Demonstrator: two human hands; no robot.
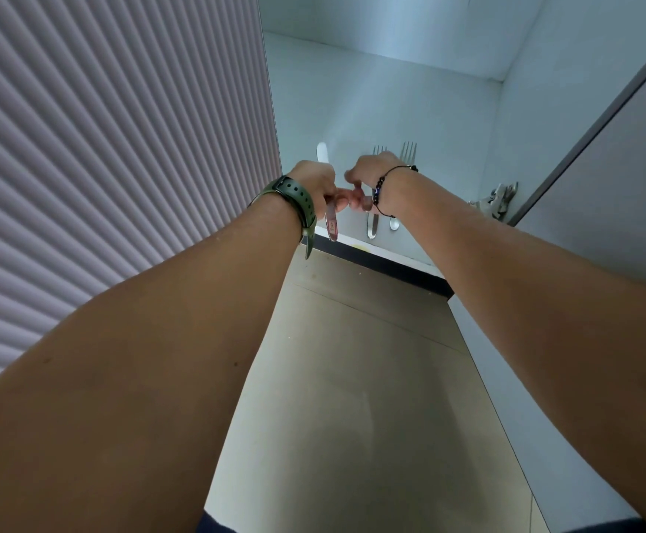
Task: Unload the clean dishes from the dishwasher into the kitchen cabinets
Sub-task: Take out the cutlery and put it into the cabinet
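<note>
1. White upper cabinet [390,90], door open, seen from below. Its pale shelf floor is the landmark for everything below. Ribbed white door panel [102,128] is to the left of it; grey open door [602,186] to the right, with a metal hinge [500,200] at the shelf's right edge.

2. Both forearms reach up to the shelf's front edge, hands meeting just above it. Judged: cutlery is being laid out flat on the shelf, handles toward the front edge so it can be grabbed later.

3. Left hand [315,182], green watch strap at the wrist, has its fingers curled round a table knife with a reddish patterned handle [331,225]. The rounded steel blade tip shows beyond the knuckles, over the shelf; the handle end hangs out below the palm, at the shelf's front edge. So the grip sits mid-length.

4. Right hand [371,175], black bead bracelet at the wrist, fingers curled and touching the left hand's fingertips. Whether it pinches anything I cannot tell.

5. Two steel forks [408,150] lie side by side on the shelf, tines pointing inward, handle ends near the front edge. The right wrist covers their middles; whether the hand touches them is unclear.
</note>
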